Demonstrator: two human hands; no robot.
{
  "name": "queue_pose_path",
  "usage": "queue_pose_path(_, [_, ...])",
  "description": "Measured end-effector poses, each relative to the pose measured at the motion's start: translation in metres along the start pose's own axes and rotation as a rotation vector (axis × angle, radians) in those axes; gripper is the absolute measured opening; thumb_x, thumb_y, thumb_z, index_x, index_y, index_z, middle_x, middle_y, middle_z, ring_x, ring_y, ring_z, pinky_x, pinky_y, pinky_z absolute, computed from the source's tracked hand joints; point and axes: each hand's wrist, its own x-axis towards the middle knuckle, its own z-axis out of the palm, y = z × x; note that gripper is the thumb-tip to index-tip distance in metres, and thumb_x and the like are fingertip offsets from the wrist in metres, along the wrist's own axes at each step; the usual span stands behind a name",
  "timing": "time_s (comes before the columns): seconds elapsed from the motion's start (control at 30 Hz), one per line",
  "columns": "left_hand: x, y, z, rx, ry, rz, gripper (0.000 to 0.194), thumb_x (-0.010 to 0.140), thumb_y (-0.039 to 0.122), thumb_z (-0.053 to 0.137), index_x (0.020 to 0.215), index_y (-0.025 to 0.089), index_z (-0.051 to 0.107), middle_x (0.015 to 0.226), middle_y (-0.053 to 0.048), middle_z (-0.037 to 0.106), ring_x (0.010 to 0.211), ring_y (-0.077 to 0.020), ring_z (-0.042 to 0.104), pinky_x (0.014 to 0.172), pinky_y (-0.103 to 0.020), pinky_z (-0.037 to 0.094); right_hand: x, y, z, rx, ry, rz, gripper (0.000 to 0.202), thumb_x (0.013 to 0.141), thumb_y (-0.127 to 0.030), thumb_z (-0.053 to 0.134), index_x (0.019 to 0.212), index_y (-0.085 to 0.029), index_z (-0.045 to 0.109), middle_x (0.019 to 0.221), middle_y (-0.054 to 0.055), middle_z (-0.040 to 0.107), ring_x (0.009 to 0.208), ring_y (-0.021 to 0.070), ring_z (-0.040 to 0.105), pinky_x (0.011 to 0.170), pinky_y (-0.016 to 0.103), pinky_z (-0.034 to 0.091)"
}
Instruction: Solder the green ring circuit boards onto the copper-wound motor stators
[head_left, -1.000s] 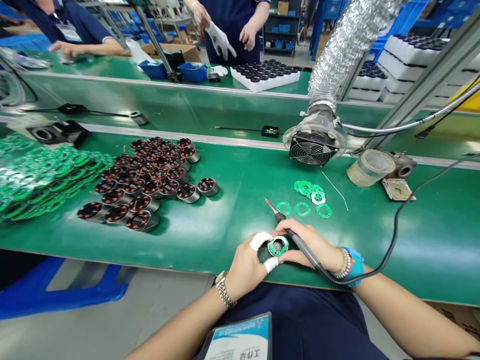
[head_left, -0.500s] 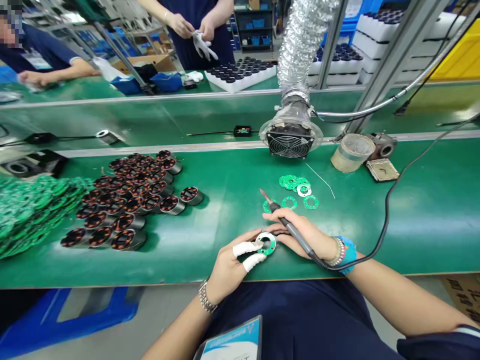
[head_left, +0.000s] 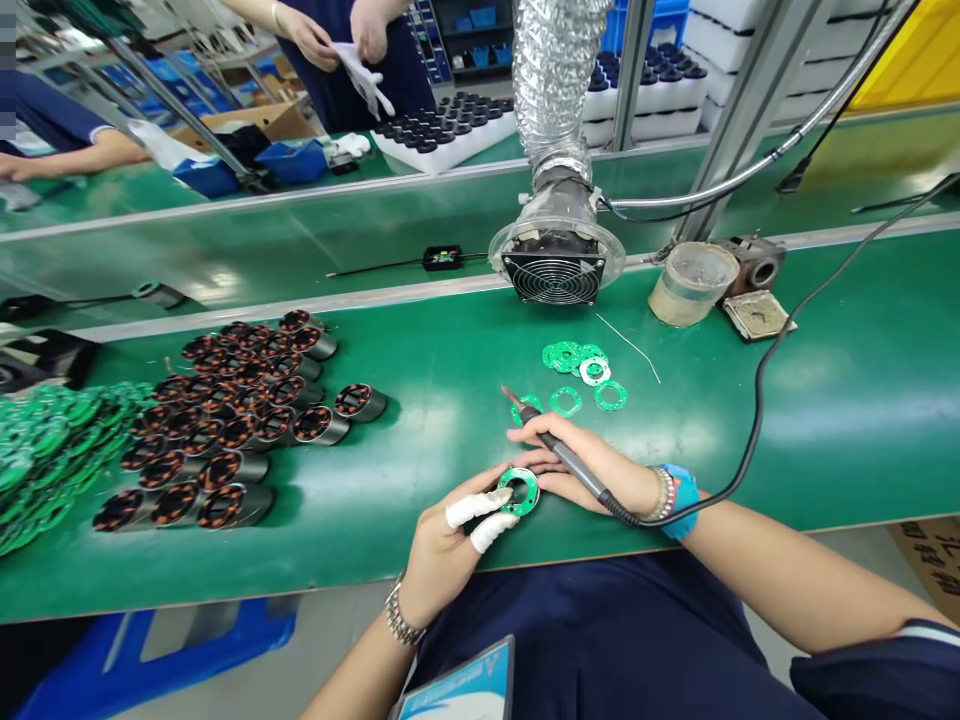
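My left hand (head_left: 442,540), with white covers on two fingertips, is closed on a green ring-shaped circuit board (head_left: 529,490) just above the table's front edge. What lies beneath the ring is hidden. Across from it, my right hand (head_left: 592,460) grips a soldering iron (head_left: 574,462), its tip pointing away and up to the left. Fingers of this hand also touch or nearly touch the ring's far right side. Beyond the iron's tip lie loose green rings (head_left: 565,401), a small pile of green boards (head_left: 564,355) and a white ring (head_left: 595,371).
Copper-wound motor stators (head_left: 236,505) stand grouped on the left, beside a heap of green board panels (head_left: 45,470). A fume fan (head_left: 559,278) hangs at the back; a solder wire (head_left: 628,347), a tub (head_left: 691,285) and a sponge tray (head_left: 757,316) lie rightward. Two people work opposite.
The ring in my left hand has tilted, showing more of its green face and less white glare. My view has shifted slightly; both hands keep their holds.
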Motion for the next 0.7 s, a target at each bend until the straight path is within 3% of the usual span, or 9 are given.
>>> queue_pose_path(0.5, [0.002, 0.000, 0.000, 0.065, 0.011, 0.064, 0.016, 0.075, 0.015, 0.066, 0.090, 0.020, 0.067, 0.111, -0.007, 0.066, 0.096, -0.0203, 0.066, 0.085, -0.034, 0.056, 0.006, 0.000, 0.011, -0.088, 0.141, 0.082, 0.035, 0.075, -0.002, 0.050, 0.102, -0.021, 0.038, 0.119, 0.011, 0.054, 0.090, 0.0157, 0.068, 0.077, 0.030, 0.057])
queue_pose_path(0.6, [0.003, 0.002, 0.000, 0.092, -0.004, 0.086, 0.016, 0.075, 0.017, 0.066, 0.090, 0.021, 0.067, 0.110, -0.007, 0.067, 0.095, -0.0209, 0.066, 0.085, -0.035, 0.055, 0.007, 0.009, 0.012, -0.213, 0.217, 0.044, 0.031, 0.077, -0.003, 0.046, 0.102, -0.021, 0.040, 0.108, 0.006, 0.060, 0.076, 0.0125, 0.070, 0.073, 0.030, 0.057])
queue_pose_path(0.7, [0.002, 0.006, 0.005, 0.110, 0.030, 0.125, 0.016, 0.075, 0.017, 0.066, 0.090, 0.020, 0.066, 0.109, -0.008, 0.067, 0.095, -0.0205, 0.066, 0.085, -0.034, 0.055, 0.003, 0.005, 0.009, -0.360, 0.223, -0.048, 0.034, 0.077, -0.003, 0.047, 0.105, -0.020, 0.044, 0.100, 0.005, 0.065, 0.087, 0.0158, 0.068, 0.082, 0.035, 0.054])
